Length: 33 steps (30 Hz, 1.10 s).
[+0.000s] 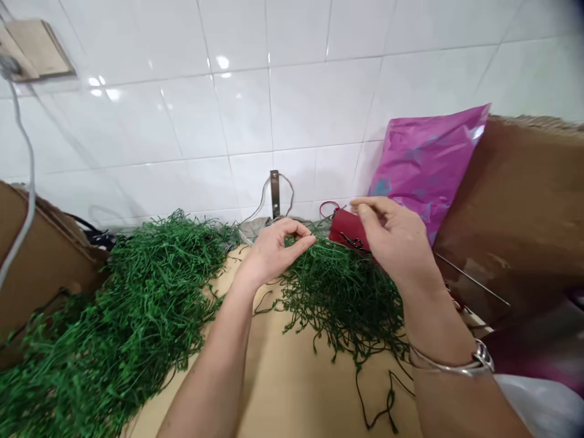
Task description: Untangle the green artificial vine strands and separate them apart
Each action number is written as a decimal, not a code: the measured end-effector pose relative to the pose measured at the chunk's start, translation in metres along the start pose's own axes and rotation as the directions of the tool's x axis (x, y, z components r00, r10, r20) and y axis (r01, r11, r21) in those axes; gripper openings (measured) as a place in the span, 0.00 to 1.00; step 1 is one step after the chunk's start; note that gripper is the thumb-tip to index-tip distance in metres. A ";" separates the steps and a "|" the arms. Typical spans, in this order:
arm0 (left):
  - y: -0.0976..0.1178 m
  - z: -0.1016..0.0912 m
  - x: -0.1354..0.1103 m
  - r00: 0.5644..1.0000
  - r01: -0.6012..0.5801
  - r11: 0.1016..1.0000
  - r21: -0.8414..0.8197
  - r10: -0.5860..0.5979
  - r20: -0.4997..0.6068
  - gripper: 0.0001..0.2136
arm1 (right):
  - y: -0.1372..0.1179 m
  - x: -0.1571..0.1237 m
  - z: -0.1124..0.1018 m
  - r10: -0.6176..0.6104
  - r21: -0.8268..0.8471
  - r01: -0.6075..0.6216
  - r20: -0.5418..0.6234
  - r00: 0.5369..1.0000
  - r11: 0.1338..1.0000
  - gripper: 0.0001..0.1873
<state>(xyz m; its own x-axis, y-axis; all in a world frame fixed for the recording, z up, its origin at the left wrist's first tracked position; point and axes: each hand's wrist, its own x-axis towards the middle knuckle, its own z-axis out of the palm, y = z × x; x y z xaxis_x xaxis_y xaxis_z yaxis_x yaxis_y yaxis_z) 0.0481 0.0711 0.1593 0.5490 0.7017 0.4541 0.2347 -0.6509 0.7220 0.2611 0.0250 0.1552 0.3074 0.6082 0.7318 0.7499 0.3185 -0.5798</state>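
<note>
My left hand [280, 248] is in a pinch, thumb and forefinger together, above the near-left edge of a dark green heap of knotted cords [347, 286]. Whatever lies between those fingertips is too small to make out. Higher and to the right, my right hand [395, 240] also has its thumb and fingers pressed together, in front of a red pouch [343, 225]. What it grips, if anything, cannot be seen. A bracelet circles the right wrist. To the left spreads a larger, brighter green heap of knotted cords [150, 316].
A metal strip [274, 194] with a looped grey cord stands against the tiled wall. A pink plastic bag [424, 164] leans by a brown cardboard box [524, 201] on the right. Another box [41, 255] and a hanging white cable [31, 176] are at left.
</note>
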 end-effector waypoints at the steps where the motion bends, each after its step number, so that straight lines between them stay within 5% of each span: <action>1: 0.001 0.001 0.002 1.000 0.015 1.000 -0.019 -0.015 -0.020 0.09 | -0.011 0.000 -0.003 0.021 0.068 -0.028 0.100 0.995 0.997 0.13; 6: -0.004 0.009 0.006 0.994 0.082 0.991 -0.110 -0.090 -0.069 0.10 | -0.033 -0.007 0.002 0.071 0.426 -0.318 0.502 0.862 0.847 0.14; 10: -0.008 0.011 0.010 0.996 0.075 0.994 -0.085 -0.080 -0.046 0.10 | -0.016 -0.011 0.018 0.127 0.517 -0.430 0.521 0.844 0.740 0.15; 14: -0.011 0.011 0.012 0.994 0.105 0.992 -0.071 -0.105 0.005 0.11 | -0.006 -0.012 0.025 0.114 0.449 -0.349 0.470 0.875 0.823 0.11; 18: -0.014 0.014 0.013 0.991 0.131 0.991 -0.029 -0.130 0.034 0.10 | -0.007 -0.014 0.020 0.037 0.223 -0.124 0.358 0.933 0.967 0.04; 22: -0.016 0.018 0.014 0.991 0.133 0.990 -0.052 -0.132 0.034 0.10 | -0.010 -0.016 0.010 -0.063 0.122 0.022 0.342 0.938 0.992 0.04; 33: -0.010 0.028 0.015 0.993 0.115 0.983 -0.140 -0.109 0.051 0.11 | -0.006 -0.010 -0.009 -0.081 0.197 -0.004 0.423 0.903 0.980 0.04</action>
<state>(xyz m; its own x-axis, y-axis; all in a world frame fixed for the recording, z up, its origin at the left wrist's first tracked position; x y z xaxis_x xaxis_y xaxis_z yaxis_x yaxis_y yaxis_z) 0.0761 0.0803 0.1444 0.5606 0.7525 0.3456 0.1817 -0.5189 0.8353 0.2584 0.0107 0.1546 -0.0309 0.8307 0.5559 0.6187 0.4527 -0.6421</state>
